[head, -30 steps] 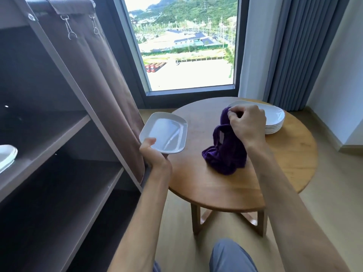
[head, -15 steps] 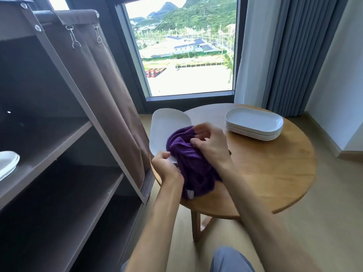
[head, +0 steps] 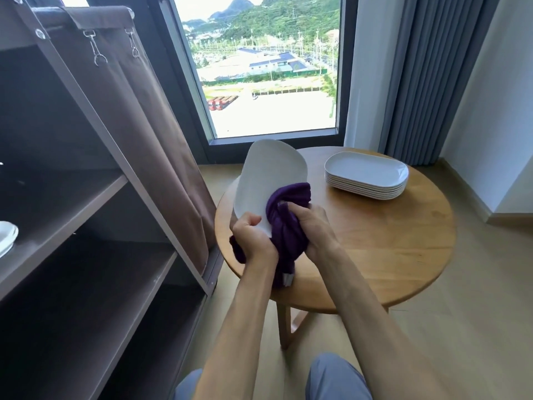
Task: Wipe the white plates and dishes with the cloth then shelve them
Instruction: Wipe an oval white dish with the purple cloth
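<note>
left hand [head: 250, 236] pinching the lower rim of the white plate [head: 269, 176], held tilted above the tabletop [head: 403, 241] edge; right hand [head: 310, 223] bunched around the purple cloth [head: 288, 209], pressing its face. best swept firmly rim to rim, plate braced, before shelving.

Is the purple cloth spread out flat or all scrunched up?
Scrunched up. The purple cloth is bunched in the right hand against the tilted white plate held by the left hand.

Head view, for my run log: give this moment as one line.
step: wiping | left hand: grips tilted plate | right hand: holds purple cloth against it | stack: on table
</note>
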`<state>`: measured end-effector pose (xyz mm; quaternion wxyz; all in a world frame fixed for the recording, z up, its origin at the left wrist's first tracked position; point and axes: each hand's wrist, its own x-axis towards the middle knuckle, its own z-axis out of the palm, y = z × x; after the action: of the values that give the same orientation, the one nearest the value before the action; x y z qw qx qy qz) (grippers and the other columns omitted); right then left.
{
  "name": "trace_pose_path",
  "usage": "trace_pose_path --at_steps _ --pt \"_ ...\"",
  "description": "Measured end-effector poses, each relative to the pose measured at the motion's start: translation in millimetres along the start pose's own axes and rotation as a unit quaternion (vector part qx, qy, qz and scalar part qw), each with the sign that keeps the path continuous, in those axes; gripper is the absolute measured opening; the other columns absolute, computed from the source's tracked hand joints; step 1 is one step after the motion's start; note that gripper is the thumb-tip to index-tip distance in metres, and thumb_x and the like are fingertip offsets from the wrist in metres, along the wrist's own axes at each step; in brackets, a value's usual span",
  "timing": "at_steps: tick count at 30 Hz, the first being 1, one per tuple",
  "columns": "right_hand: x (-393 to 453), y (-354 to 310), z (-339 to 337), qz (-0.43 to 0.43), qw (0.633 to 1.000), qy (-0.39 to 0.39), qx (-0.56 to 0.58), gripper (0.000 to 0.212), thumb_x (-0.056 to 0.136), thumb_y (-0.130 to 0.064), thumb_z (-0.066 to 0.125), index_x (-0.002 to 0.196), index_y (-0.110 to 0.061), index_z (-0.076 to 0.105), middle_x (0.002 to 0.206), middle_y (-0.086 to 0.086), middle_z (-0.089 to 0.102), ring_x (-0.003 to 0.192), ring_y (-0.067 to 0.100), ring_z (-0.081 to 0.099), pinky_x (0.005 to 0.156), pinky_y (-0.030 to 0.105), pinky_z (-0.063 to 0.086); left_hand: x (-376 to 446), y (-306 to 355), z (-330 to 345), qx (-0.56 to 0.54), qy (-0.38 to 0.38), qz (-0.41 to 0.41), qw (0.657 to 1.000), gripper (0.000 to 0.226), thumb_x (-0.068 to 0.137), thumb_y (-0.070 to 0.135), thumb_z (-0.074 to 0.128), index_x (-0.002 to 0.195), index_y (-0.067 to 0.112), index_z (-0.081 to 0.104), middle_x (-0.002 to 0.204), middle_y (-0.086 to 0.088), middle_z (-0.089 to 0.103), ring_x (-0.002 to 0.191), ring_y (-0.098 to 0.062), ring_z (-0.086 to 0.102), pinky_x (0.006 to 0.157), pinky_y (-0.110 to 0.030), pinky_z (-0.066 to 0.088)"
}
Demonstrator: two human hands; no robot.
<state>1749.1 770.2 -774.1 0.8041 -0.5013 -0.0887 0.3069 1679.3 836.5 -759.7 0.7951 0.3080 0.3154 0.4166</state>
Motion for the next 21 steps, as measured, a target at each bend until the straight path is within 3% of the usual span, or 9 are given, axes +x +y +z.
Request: trace_pose_path --at_steps 3,5,9,11,14,17,19,21 --pt "7 3 8 -0.057 0.998 0.028 0.029 0.011 0.090 -0.015 0.075 0.082 -0.008 0.075 0.078 0.007 0.072 0.070 0.017 0.068 0.063 0.029 0.056 11 26 -2 0.018 -0.081 -0.018 0.996 0.083 0.033 0.017 0.059 0.115 0.010 0.064 0.105 -0.013 0.069 0.092 -0.035 0.066 0.070 -0.037 0.057" --pt "14 -3 12 -0.074 0.994 0.063 0.057 0.015 0.089 -0.019 0.077 0.083 -0.006 0.073 0.077 0.006 0.070 0.070 0.018 0.066 0.064 0.031 0.056 19 48 -5 0.075 -0.115 -0.017 0.990 0.083 0.040 0.012 0.053 0.122 0.005 0.057 0.113 -0.018 0.064 0.097 -0.040 0.061 0.074 -0.042 0.055" --pt "31 -27 19 -0.078 0.987 0.104 0.098 0.019 0.089 -0.017 0.077 0.075 -0.009 0.068 0.070 0.005 0.065 0.065 0.020 0.062 0.065 0.032 0.053 28 78 -20 0.183 -0.175 -0.004 0.967 0.079 0.055 0.015 0.054 0.133 0.006 0.054 0.132 -0.025 0.059 0.120 -0.046 0.054 0.103 -0.063 0.047" --pt "34 -30 25 -0.064 0.982 0.123 0.124 0.021 0.089 -0.019 0.078 0.073 -0.010 0.067 0.064 0.001 0.067 0.058 0.018 0.064 0.059 0.028 0.053 13 74 -18 0.129 -0.187 0.009 0.974 0.061 0.065 0.015 0.058 0.125 0.016 0.061 0.122 -0.016 0.066 0.113 -0.036 0.061 0.099 -0.056 0.053" --pt "32 -23 33 -0.055 0.974 0.154 0.158 0.020 0.088 -0.023 0.079 0.076 -0.011 0.068 0.058 -0.004 0.069 0.051 0.012 0.066 0.049 0.022 0.052 -9 38 -10 0.086 -0.062 0.063 0.992 0.043 0.081 0.014 0.070 0.122 0.023 0.062 0.116 -0.008 0.071 0.107 -0.029 0.070 0.092 -0.049 0.060" --pt "26 -18 28 -0.045 0.983 0.119 0.134 0.020 0.087 -0.026 0.079 0.083 -0.009 0.069 0.063 -0.003 0.069 0.056 0.014 0.068 0.052 0.024 0.053 -13 14 -8 0.121 0.037 0.094 0.988 0.036 0.094 0.016 0.072 0.126 0.026 0.059 0.118 -0.002 0.070 0.110 -0.026 0.069 0.097 -0.047 0.059" --pt "25 -25 15 -0.067 0.988 0.100 0.100 0.016 0.089 -0.021 0.077 0.082 -0.009 0.069 0.066 -0.001 0.069 0.060 0.015 0.067 0.057 0.028 0.055 -2 30 -13 0.216 -0.021 0.123 0.968 0.029 0.092 0.014 0.073 0.111 0.029 0.058 0.110 0.001 0.068 0.107 -0.025 0.068 0.089 -0.041 0.062" --pt "24 -38 -3 -0.088 0.994 0.050 0.046 0.012 0.092 -0.016 0.073 0.086 -0.007 0.069 0.072 0.003 0.070 0.067 0.018 0.067 0.061 0.029 0.056 13 64 -16 0.288 -0.116 0.124 0.943 0.035 0.084 0.015 0.077 0.113 0.022 0.059 0.110 -0.006 0.068 0.104 -0.026 0.067 0.077 -0.036 0.063"
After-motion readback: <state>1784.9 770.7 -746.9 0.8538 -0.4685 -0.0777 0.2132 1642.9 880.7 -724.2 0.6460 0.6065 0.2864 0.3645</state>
